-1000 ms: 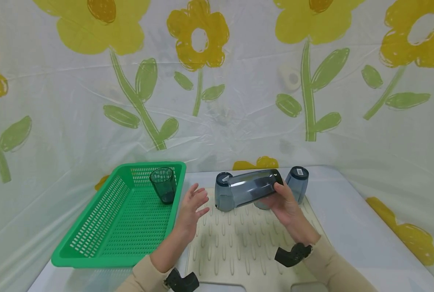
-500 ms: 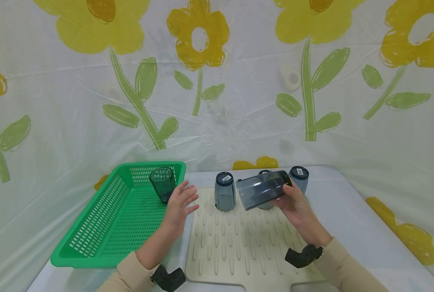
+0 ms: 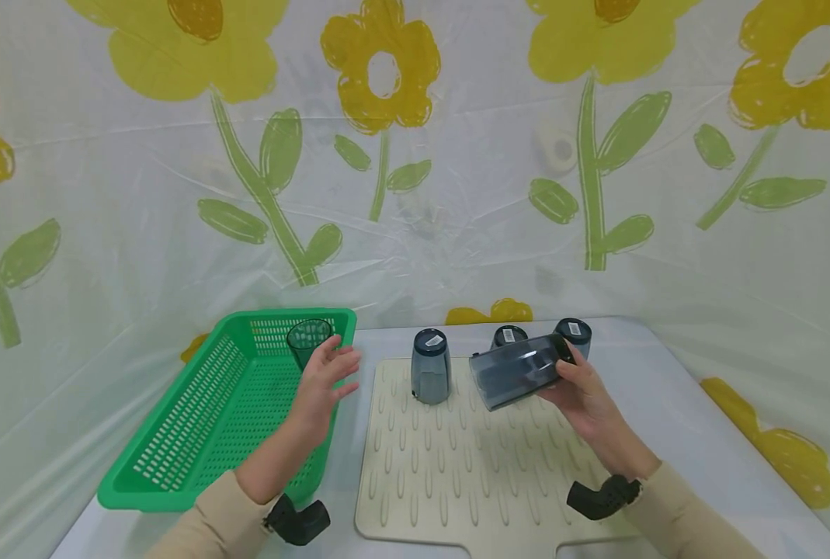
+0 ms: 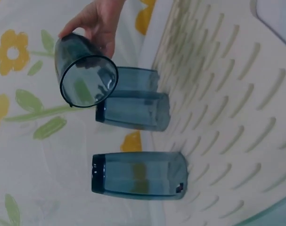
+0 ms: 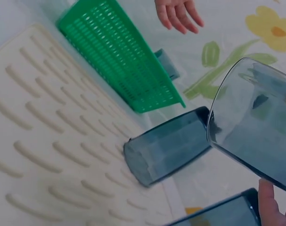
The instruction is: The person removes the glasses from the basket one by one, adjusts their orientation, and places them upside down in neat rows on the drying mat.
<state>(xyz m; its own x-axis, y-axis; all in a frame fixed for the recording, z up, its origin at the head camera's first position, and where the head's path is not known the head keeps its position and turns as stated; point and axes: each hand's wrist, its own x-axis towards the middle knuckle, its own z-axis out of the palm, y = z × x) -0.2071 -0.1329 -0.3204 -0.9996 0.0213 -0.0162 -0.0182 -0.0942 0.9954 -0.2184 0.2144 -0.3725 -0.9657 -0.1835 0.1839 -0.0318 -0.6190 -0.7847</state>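
Note:
My right hand (image 3: 589, 396) grips a smoky blue drinking glass (image 3: 515, 373) near its base, tilted with its rim toward the left, above the cream ridged drying mat (image 3: 449, 466). Upside down at the mat's back edge stand three similar glasses: a left one (image 3: 431, 369), a middle one (image 3: 509, 335) partly hidden by the held glass, and a right one (image 3: 574, 335). My left hand (image 3: 320, 392) hangs in the air with fingers spread, holding nothing, over the right rim of the green basket (image 3: 212, 435). Inside the basket, another glass (image 3: 308, 339) is partly hidden behind that hand.
The basket sits on the white table (image 3: 673, 435), left of the mat. Behind the table hangs a white curtain (image 3: 449, 194) with yellow flowers, which also runs along both sides.
My right hand has carried the held glass right and slightly down, uncovering the left standing glass. My left hand has moved left, away from the held glass, to the basket's edge.

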